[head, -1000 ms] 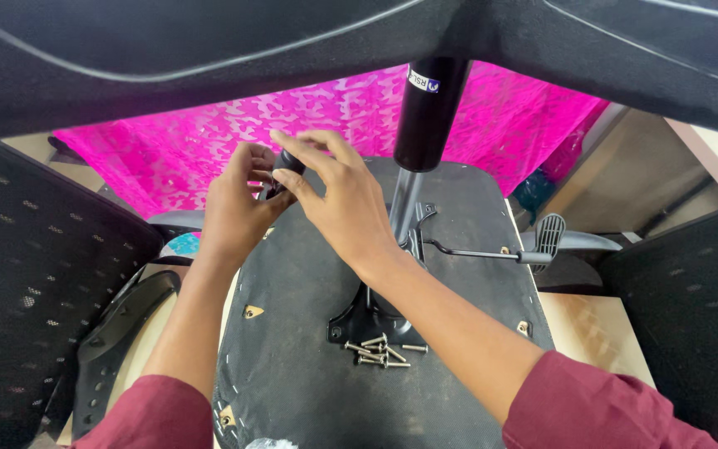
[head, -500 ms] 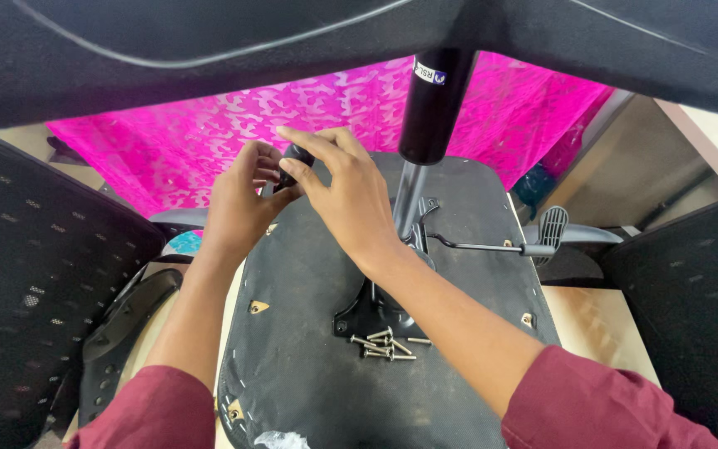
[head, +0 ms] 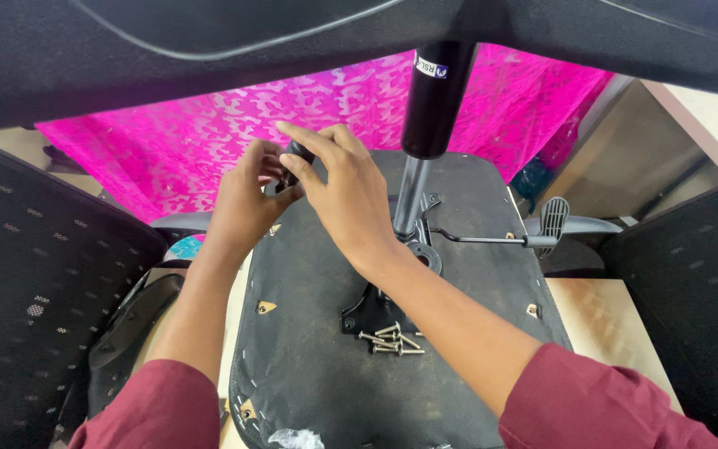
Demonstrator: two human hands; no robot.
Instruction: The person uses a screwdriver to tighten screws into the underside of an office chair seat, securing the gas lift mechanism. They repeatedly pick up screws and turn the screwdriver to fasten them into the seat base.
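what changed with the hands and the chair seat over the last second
Little changed. Both hands, left hand and right hand, stay together on a small dark part at the far edge of the upturned seat, barely shifting. The loose screws, gas cylinder and lever stayed put.

Two hands [head: 292, 199], one upturned chair seat [head: 317, 366]

light: bright, even daylight | shadows: soft | focus: sharp | edges: wide-angle stretch
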